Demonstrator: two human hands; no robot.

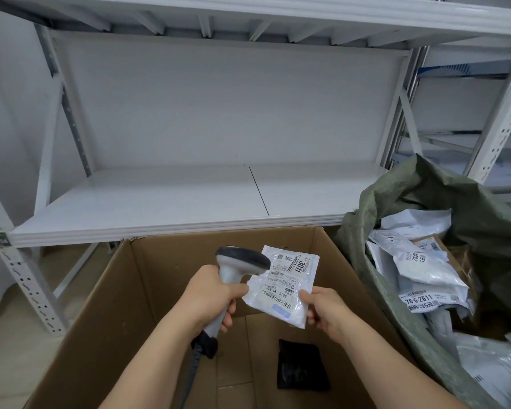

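The left hand [211, 293] grips a barcode scanner [233, 271] by its handle; the right hand [326, 309] pinches a white labelled parcel [283, 283] beside the scanner's head, above an open cardboard box [136, 305] holding a black pouch [301, 366]; beyond stands a white shelf [160, 199]

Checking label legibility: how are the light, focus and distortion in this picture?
Head view: soft, even light, little glare; large digits on the white parcel read clearly, small print does not; the wide-angle lens bows the shelf rack.
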